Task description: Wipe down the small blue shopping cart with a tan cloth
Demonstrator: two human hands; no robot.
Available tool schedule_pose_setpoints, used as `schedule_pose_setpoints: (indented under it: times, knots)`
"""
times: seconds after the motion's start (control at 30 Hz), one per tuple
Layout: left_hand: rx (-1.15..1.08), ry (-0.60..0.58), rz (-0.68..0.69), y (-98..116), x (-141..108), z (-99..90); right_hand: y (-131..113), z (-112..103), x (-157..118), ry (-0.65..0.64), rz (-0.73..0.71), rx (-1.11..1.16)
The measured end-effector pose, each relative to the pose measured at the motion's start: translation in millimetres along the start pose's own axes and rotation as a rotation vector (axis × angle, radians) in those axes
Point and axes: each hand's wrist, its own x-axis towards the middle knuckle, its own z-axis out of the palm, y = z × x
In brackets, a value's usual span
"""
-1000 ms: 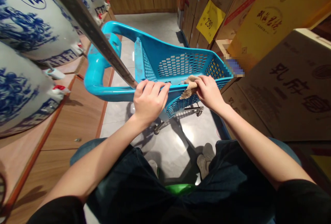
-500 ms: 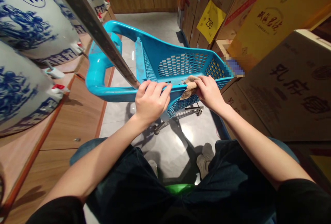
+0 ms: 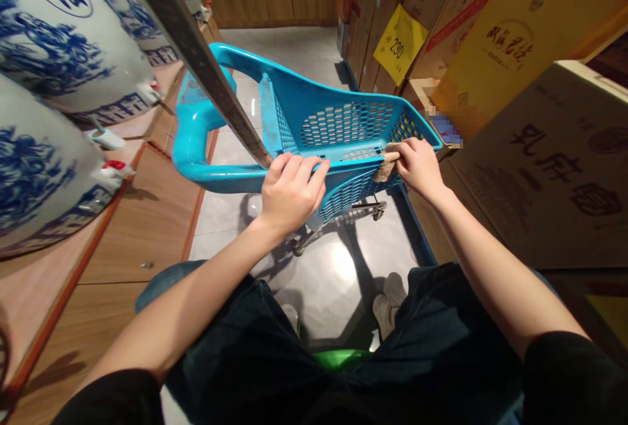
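A blue plastic shopping cart (image 3: pixel 343 118) with perforated sides stands crosswise in front of me. My left hand (image 3: pixel 293 191) grips its near rim, fingers curled over the edge beside a metal pole. Farther right on the same rim, my right hand (image 3: pixel 420 165) is closed on a tan cloth (image 3: pixel 386 167), which drapes over the edge on both sides. The pole (image 3: pixel 210 78) slants from the upper left down to the rim by my left hand; its lower end is hidden there. A cart wheel (image 3: pixel 379 210) shows on the floor below.
Large blue-and-white jars (image 3: pixel 63 52) line a wooden cabinet (image 3: pixel 132 216) on the left. Cardboard boxes (image 3: pixel 549 170) are stacked on the right, with a yellow bag (image 3: pixel 515 46) and a yellow price sign (image 3: pixel 401 44). A green seat edge (image 3: pixel 341 358) shows between my legs.
My right hand has slid rightward along the rim with the cloth, toward the cart's far end. The left hand keeps its grip, and the cart has shifted slightly right in view.
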Motion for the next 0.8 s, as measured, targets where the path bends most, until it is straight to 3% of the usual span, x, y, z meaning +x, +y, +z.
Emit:
schedule_pose_setpoints:
  times: [0.13, 0.23, 0.37, 0.47, 0.63, 0.7, 0.8]
  knots:
    - [0.137, 0.065, 0.076, -2, -2, -1.8, 3, -5, -2, -0.037, -0.126, 0.06]
    - [0.21, 0.116, 0.128, -3, -2, -4.2, 29, -5, -3, -0.041, -0.003, 0.017]
    - [0.167, 0.094, 0.099, -3, -3, -3.2, 57, 0, -4, -0.04, 0.18, -0.059]
    - [0.105, 0.065, 0.053, -3, -4, -0.9, 44, 4, -4, -0.001, 0.152, -0.062]
    - [0.06, 0.059, 0.035, -4, -4, -1.6, 4, 1, -5, -0.038, -0.127, 0.047]
    - [0.062, 0.049, 0.039, -4, -4, -2.0, 7, -3, -5, -0.051, -0.145, 0.059]
    - [0.029, 0.027, 0.017, -5, -6, -0.9, 35, -3, -6, -0.014, -0.008, 0.015]
